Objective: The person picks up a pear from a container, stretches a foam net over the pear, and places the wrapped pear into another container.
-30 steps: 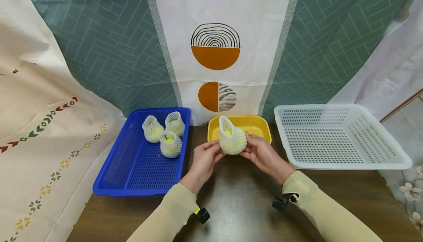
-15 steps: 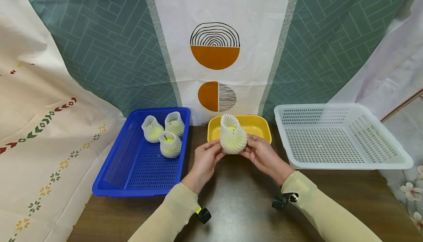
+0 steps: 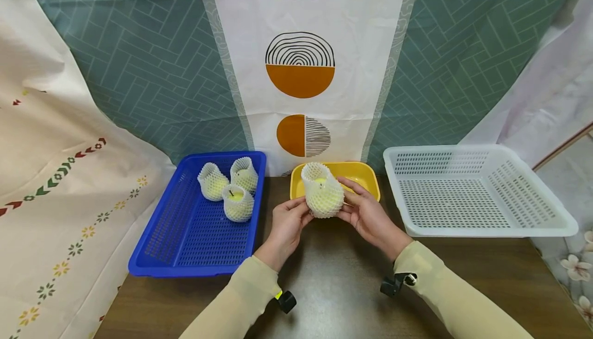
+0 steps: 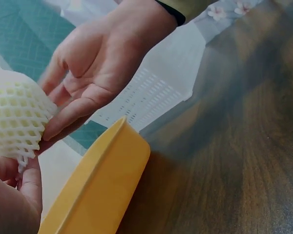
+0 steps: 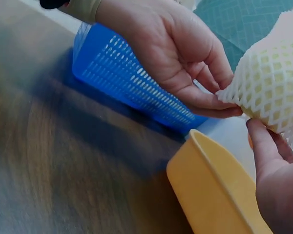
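Both hands hold up a round yellow-green fruit in a white foam net sleeve (image 3: 324, 200), in front of the yellow tray (image 3: 366, 175). Its short stem shows inside the sleeve's open top, which tilts a little left. My left hand (image 3: 283, 231) pinches the gathered lower left end of the sleeve, seen close in the right wrist view. On the other side my right hand (image 3: 368, 220) grips the sleeve's lower right, one upper finger raised off it. In the left wrist view, fingertips of the right hand (image 4: 100, 63) meet the net's side.
A blue basket (image 3: 194, 241) at left bears three more foam-netted fruits (image 3: 238, 205) near its back right. On the right stands a white basket (image 3: 454, 205). Patterned cloth (image 3: 301, 15) hangs behind the dark wooden table (image 3: 338, 282).
The netted fruit has turned between the hands: its open top swung toward the front, then leaned left. An upper finger of the right hand has lifted and spread from the net.
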`<state>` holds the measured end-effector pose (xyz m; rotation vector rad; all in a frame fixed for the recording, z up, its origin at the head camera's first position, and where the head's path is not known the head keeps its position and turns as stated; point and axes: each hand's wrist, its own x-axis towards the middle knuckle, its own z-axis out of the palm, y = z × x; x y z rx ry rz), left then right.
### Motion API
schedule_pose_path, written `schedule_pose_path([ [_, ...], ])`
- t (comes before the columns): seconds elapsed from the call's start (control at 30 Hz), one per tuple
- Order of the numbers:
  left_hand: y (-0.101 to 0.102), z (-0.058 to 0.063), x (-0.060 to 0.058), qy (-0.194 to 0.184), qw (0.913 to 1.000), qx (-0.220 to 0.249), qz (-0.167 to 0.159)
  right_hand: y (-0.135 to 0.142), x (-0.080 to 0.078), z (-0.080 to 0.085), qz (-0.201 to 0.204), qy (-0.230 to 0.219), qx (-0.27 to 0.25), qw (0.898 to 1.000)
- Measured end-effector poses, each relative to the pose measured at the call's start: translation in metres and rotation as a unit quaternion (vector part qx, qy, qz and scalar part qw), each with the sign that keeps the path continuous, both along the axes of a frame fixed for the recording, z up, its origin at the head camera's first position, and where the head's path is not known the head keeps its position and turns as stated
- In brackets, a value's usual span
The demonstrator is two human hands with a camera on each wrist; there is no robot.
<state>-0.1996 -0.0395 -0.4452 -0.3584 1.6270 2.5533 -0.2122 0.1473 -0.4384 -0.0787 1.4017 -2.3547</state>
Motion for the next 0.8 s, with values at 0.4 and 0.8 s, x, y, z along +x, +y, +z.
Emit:
schedule_pose_path([
  [0.4,0.0039,0.0028,0.0017,0.004,0.9998,-0.017,0.010,-0.0036,0.0064,0.0056,0.027,0.054,0.061,0.996],
  [0.8,-0.0018,0.0095,0.0070,0.054,0.9913,-0.120,0.010,-0.0061,0.0050,0.0066,0.016,0.032,0.057,0.998],
])
